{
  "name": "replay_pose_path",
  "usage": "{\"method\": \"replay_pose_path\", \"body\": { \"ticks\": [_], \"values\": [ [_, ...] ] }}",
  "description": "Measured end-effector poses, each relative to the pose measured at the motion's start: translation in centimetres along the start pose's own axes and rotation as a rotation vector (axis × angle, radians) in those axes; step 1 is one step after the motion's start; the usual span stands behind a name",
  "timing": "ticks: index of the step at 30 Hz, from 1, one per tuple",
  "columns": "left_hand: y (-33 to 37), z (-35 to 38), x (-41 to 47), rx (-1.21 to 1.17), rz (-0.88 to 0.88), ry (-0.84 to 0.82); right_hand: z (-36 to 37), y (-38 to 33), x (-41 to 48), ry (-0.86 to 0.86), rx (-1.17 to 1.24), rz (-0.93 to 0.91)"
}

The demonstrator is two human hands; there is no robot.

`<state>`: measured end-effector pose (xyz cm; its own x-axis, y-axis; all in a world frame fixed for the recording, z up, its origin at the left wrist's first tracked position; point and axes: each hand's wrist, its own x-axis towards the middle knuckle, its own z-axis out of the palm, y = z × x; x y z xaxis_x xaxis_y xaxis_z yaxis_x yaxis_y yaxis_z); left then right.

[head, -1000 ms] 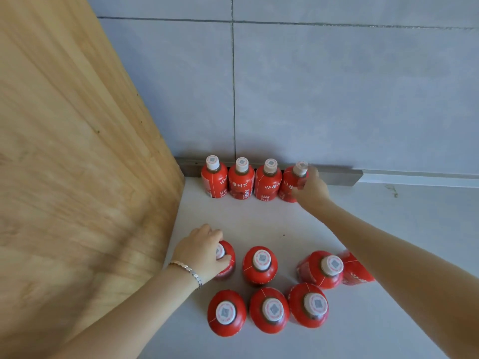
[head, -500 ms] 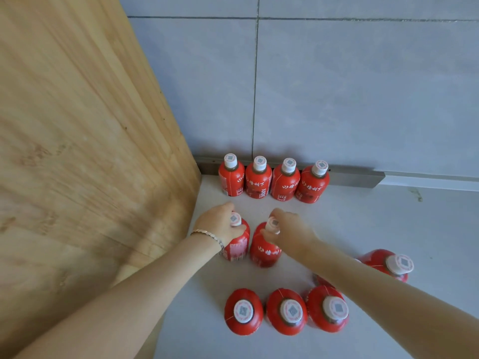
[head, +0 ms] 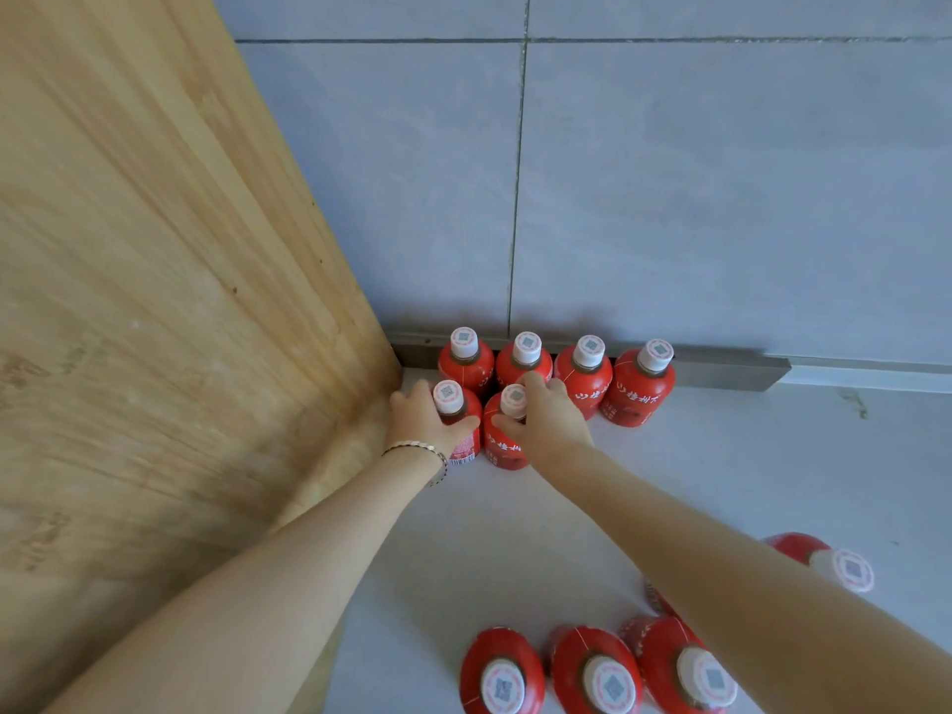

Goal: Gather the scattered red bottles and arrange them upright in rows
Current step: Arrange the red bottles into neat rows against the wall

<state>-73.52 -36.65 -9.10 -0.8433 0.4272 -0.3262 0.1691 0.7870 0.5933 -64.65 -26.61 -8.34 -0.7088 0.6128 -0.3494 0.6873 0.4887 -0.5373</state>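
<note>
Several red bottles with white caps stand upright in a back row (head: 638, 389) against the grey wall. Just in front of that row, my left hand (head: 425, 422) grips one upright bottle (head: 463, 448) and my right hand (head: 548, 422) grips a second upright bottle (head: 502, 445) beside it. Both held bottles rest on or very near the floor. Three more bottles (head: 597, 672) stand close to me at the bottom edge. Another bottle (head: 824, 556) sits at the right, partly hidden by my right forearm.
A tall wooden panel (head: 154, 301) closes off the left side and meets the wall at the corner. A metal skirting strip (head: 731, 371) runs along the wall's base. Pale floor tile (head: 772, 481) stretches to the right.
Both hands have carried their bottles away from me, from the middle of the floor up to just in front of the back row. The view has shifted forward.
</note>
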Motion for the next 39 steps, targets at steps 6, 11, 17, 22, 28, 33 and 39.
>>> {"method": "replay_pose_path", "body": {
  "ticks": [6, 11, 17, 22, 28, 33, 39],
  "values": [
    [-0.7, 0.8, -0.4, -0.31, -0.082, 0.007, 1.0, 1.4, -0.2, -0.059, 0.069, 0.058],
    [-0.9, 1.6, -0.6, -0.349, -0.094, 0.053, 0.5, 2.0, -0.5, -0.054, 0.058, 0.001],
    [0.1, 1.8, -1.4, -0.353, -0.179, 0.029, -0.6, 2.0, -2.6, -0.093, 0.065, 0.031],
    [2.9, 2.5, -7.7, -0.008, 0.253, 0.249, -7.7, 6.4, -8.5, 0.019, -0.119, -0.085],
    [7.4, 6.5, -16.3, 0.279, 0.541, -0.5, -12.9, 15.1, -13.8, -0.058, -0.423, 0.13],
    [10.1, 10.8, -18.0, 0.502, 0.573, -0.475, -10.4, 18.1, -14.9, -0.089, -0.322, 0.176],
    [11.6, 11.6, -16.4, 0.59, 0.618, -0.475, -10.6, 19.3, -14.6, 0.018, -0.116, 0.278]
  ]
}}
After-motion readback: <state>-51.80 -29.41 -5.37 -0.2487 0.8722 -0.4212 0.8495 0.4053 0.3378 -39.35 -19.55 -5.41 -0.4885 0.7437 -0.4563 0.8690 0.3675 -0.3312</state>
